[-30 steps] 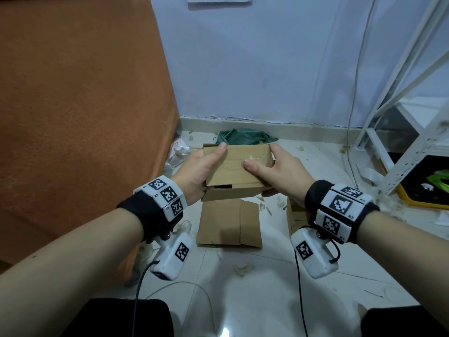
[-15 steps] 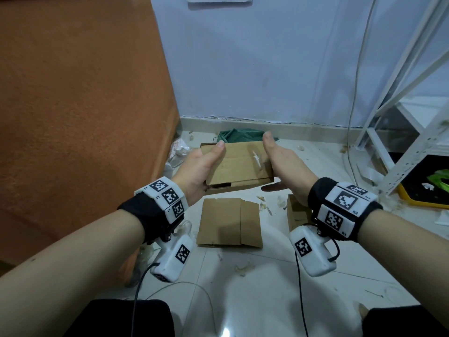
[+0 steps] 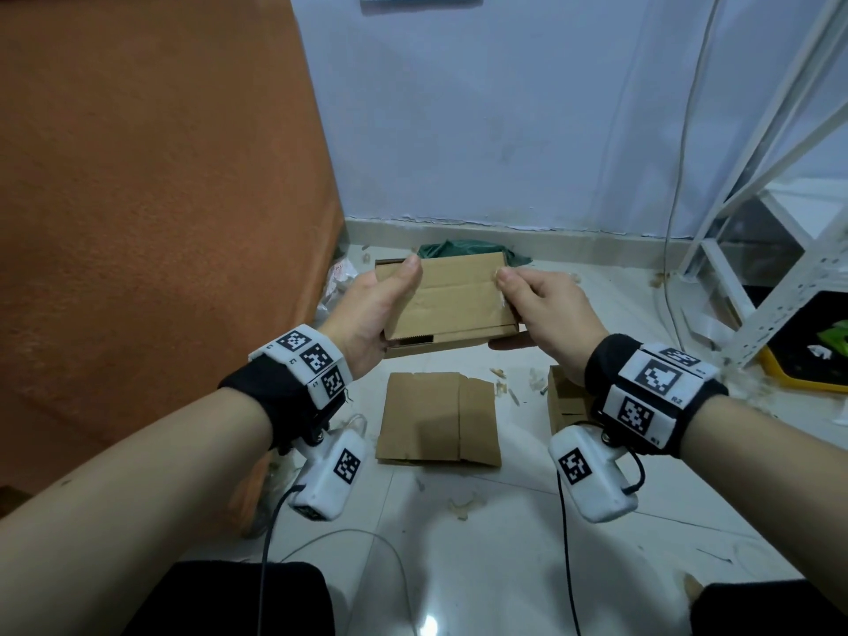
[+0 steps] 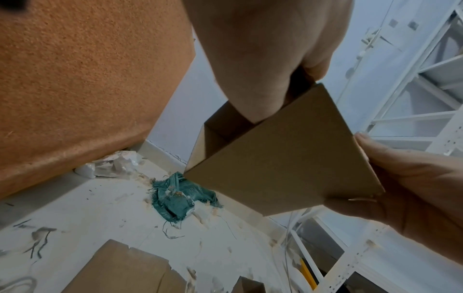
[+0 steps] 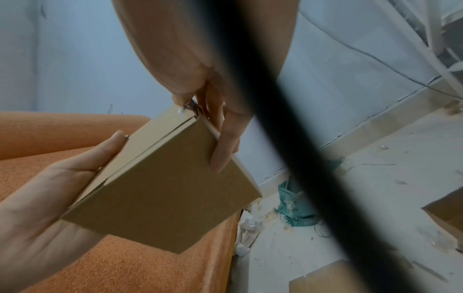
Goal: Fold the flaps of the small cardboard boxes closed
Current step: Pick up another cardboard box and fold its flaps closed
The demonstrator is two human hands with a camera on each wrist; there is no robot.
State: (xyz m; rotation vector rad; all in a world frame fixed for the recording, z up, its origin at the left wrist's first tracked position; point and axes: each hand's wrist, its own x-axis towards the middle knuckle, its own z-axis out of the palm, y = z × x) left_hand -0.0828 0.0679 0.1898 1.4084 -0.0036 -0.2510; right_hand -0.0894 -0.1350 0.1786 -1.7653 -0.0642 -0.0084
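A small, flat cardboard box (image 3: 452,302) of plain brown corrugated board is held up in the air over the floor, between the two hands, with its broad top flap lying nearly shut and a thin dark slit showing along the near edge. The left hand (image 3: 371,314) grips the box's left end, thumb laid along the top and the fingers out of sight beneath; the left wrist view shows that end not fully closed, a shadowed pocket open beside the palm. The right hand (image 3: 546,314) clasps the right end, thumb tip pressed on the top corner and the fingers (image 5: 223,142) wrapped down over the side. Directly below, on the pale, glossy tiled floor (image 3: 504,543), lies a flattened piece of cardboard (image 3: 438,424) with a crease down it and ragged edges, and just to its right another small box (image 3: 562,401), mostly covered by the right wrist band. Scraps and crumbs of torn material are scattered over the tiles. Beyond the held box a crumpled green cloth (image 3: 454,250) lies against the skirting of a pale blue wall. A rough-textured orange upholstered surface (image 3: 160,199) fills the left side, and a white metal rack (image 3: 780,176) stands at the right with a thin cable hanging before it. In the right wrist view a blurred black cord (image 5: 275,119) crosses the picture and hides part of the hand.
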